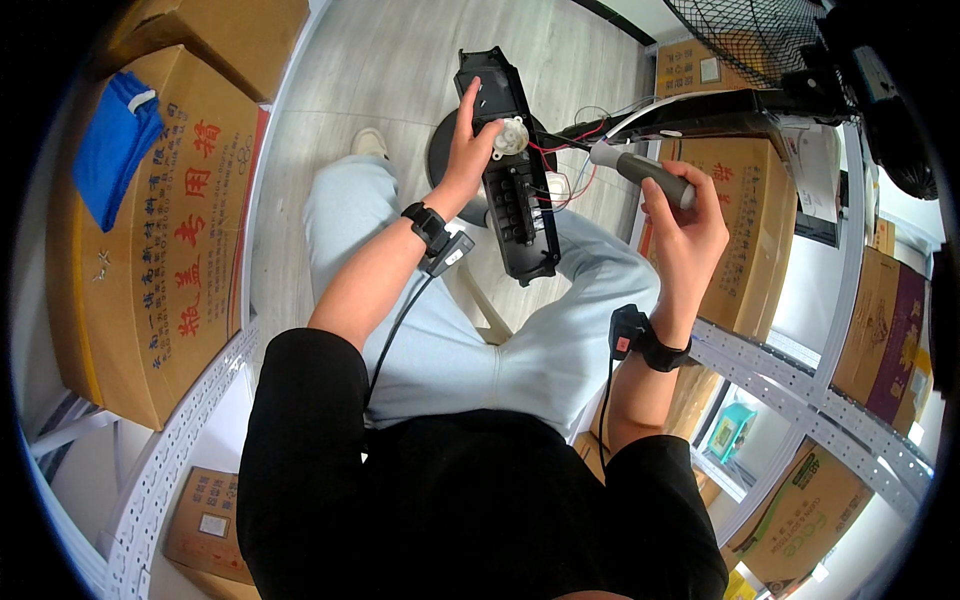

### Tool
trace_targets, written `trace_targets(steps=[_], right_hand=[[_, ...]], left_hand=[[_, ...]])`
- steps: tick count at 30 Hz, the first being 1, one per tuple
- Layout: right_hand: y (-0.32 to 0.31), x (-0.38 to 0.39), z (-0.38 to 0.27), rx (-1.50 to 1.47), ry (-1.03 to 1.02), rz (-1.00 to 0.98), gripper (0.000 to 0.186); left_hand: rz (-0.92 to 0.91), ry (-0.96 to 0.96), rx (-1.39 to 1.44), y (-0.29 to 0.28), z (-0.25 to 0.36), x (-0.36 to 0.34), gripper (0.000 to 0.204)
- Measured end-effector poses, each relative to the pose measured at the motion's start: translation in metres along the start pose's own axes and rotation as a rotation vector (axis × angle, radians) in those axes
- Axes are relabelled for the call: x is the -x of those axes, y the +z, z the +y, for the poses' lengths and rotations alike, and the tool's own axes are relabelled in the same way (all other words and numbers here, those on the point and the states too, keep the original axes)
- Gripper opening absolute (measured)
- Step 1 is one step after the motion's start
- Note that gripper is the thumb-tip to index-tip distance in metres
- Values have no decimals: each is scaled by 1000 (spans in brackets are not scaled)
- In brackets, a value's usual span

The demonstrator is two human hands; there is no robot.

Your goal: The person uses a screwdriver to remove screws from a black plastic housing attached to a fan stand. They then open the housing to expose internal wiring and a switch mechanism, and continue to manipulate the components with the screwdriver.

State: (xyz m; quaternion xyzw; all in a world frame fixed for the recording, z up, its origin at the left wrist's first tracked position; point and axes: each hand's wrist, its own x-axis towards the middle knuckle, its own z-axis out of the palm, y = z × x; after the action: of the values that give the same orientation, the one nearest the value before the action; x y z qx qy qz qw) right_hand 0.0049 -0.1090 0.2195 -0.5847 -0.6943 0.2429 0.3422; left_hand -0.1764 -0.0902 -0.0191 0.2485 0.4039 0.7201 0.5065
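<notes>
My left hand (464,165) grips a long black plastic housing (530,262) by its left side, the index finger laid along the upper part and the thumb at a pale round motor (511,137). The housing is tilted slightly, its open side facing up, with black ribbed parts inside. My right hand (690,225) holds a screwdriver (640,170) by its grey handle. Its thin shaft points left toward the motor; whether the tip touches anything is too small to tell. Red, black and white wires (575,190) run from the housing's right side.
A black pole (730,104) leads right from the housing toward a black mesh fan guard (745,35). Behind the housing is a round black base (440,150). Cardboard boxes (190,300) and metal shelf rails (780,375) flank both sides. A blue cloth (115,150) lies on the left box.
</notes>
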Motion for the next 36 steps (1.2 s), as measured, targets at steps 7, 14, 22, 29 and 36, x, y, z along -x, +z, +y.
trace_targets(steps=[7,14,22,29,36], right_hand=[[-2,24,1,55,-11,-90,26],[13,30,9,153,-76,-128,25],[16,31,7,184,-87,-113,24],[17,32,3,203,-66,-133,25],[19,26,1,209,-338,-286,25]], left_hand=[[-37,5,75,1,7,-1,76],[-58,37,28,3,8,1,77],[-54,42,14,3,3,-1,77],[-58,49,25,0,1,-1,77],[-50,29,43,2,3,0,75]])
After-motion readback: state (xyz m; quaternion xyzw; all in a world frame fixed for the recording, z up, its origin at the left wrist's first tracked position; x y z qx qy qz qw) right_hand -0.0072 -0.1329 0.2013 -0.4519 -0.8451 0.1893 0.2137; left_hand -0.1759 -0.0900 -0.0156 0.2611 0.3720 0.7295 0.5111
